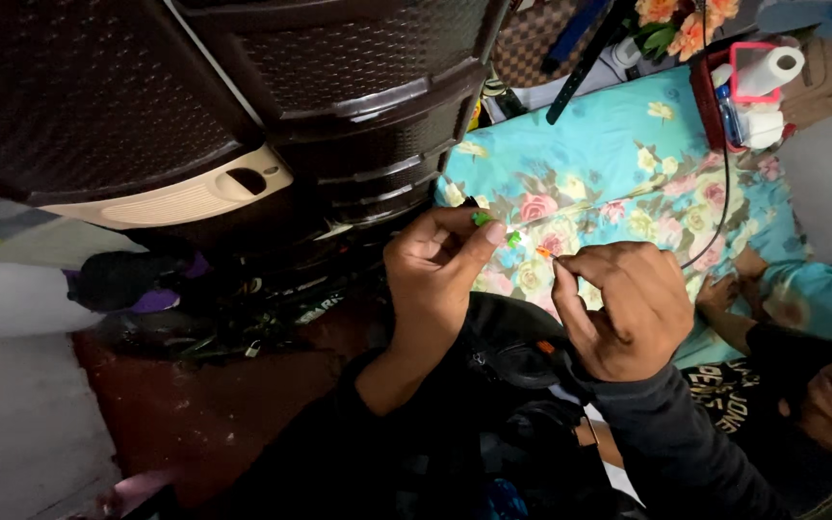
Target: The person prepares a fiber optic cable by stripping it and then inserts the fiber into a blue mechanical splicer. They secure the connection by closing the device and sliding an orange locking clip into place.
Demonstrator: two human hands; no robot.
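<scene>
My left hand [440, 270] is raised in the middle of the view, its thumb and fingers pinched on a small green piece [482, 220] with a second green bit [513, 238] just beyond it. My right hand [628, 308] is close beside it, fingers curled and pinching a thin strand with a small orange piece [543, 252] at its tip. The two hands are a few centimetres apart, the tiny pieces lined up between them. Both arms wear dark sleeves. What the strand leads to is hidden by my fingers.
A dark brown plastic drawer cabinet [339, 87] with a beige handle [195, 193] fills the upper left. A turquoise floral sheet [618, 154] lies behind the hands. Another person [801, 385] lies at the lower right. A red caddy [724, 96] with a white roll [770, 69] stands at the top right.
</scene>
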